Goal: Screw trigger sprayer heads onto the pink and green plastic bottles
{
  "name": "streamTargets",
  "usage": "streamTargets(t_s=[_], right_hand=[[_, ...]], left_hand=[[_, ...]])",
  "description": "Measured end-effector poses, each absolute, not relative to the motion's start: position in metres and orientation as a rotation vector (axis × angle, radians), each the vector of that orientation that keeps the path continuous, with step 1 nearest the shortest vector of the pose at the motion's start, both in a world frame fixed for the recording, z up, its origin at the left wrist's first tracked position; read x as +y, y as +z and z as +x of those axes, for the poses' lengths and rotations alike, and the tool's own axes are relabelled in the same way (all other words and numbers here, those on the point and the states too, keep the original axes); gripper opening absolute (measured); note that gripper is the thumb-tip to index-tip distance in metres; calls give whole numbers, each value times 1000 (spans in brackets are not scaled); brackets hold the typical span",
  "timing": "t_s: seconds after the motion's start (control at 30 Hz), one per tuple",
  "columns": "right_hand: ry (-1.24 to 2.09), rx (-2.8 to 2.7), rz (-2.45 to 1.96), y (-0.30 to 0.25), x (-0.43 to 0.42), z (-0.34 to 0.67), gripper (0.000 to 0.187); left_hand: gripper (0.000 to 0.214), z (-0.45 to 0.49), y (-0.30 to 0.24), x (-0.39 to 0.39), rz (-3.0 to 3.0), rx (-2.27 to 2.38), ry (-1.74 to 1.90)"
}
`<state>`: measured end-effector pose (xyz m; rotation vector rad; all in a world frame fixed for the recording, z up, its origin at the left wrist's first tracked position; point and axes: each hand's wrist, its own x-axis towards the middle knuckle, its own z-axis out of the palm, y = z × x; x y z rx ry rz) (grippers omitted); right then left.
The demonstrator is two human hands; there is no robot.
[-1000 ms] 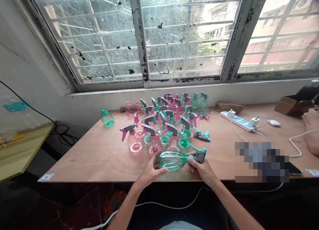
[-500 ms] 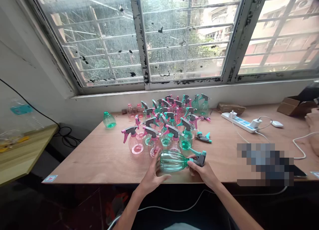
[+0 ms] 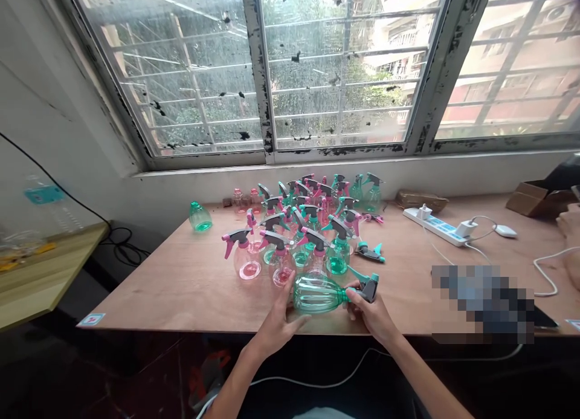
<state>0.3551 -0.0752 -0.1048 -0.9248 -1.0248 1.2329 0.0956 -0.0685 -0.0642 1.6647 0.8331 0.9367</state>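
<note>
I hold a clear green spray bottle (image 3: 317, 295) on its side just above the near edge of the wooden table (image 3: 181, 286). My left hand (image 3: 277, 323) cups its rounded base. My right hand (image 3: 370, 312) grips the neck and the grey and teal trigger head (image 3: 366, 286). Right behind it stands a cluster of several pink and green spray bottles (image 3: 303, 228) with trigger heads on.
A green bottle without a head (image 3: 199, 216) sits apart at the back left. A loose trigger head (image 3: 369, 251) lies right of the cluster. A white power strip (image 3: 437, 227) with cables, a cardboard box (image 3: 532, 196) and another person's hand (image 3: 568, 222) are at the right.
The bottle stays in both hands; it has turned a little about its long axis and shifted slightly right. My left hand slid further under its base.
</note>
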Motion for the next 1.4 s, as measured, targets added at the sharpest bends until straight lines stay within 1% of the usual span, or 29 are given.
streamTargets(t_s=[0.07, 0.1, 0.23, 0.37, 0.63, 0.77, 0.97, 1.03, 1.13, 1.3, 1.4], right_hand=[[1232, -1029, -925, -103, -77, 354, 34], [1232, -1032, -925, -102, -78, 354, 34], [1229, -1028, -933, -101, -78, 351, 36], [1215, -991, -947, -101, -77, 348, 36], [1199, -875, -968, -99, -80, 344, 39], [1239, -862, -968, -97, -84, 347, 38], [1243, -820, -946, -98, -85, 352, 40], [1237, -824, -945, -100, -84, 351, 41], [1226, -834, -953, -101, -83, 349, 40], [1205, -864, -972, -103, -83, 348, 40], [1179, -885, -977, -104, -83, 349, 38]], left_hand=[[109, 95, -63, -70, 1597, 840, 936], [110, 95, -61, -70, 1559, 840, 933], [100, 93, -56, -72, 1501, 831, 892], [108, 93, -53, -71, 1518, 814, 863], [110, 92, -58, -69, 1612, 843, 864], [102, 89, -59, -70, 1614, 891, 855], [96, 90, -66, -68, 1672, 849, 900], [98, 91, -66, -67, 1664, 827, 896], [107, 90, -62, -68, 1626, 831, 880], [93, 90, -55, -70, 1584, 841, 828], [96, 91, -55, -71, 1617, 841, 846]])
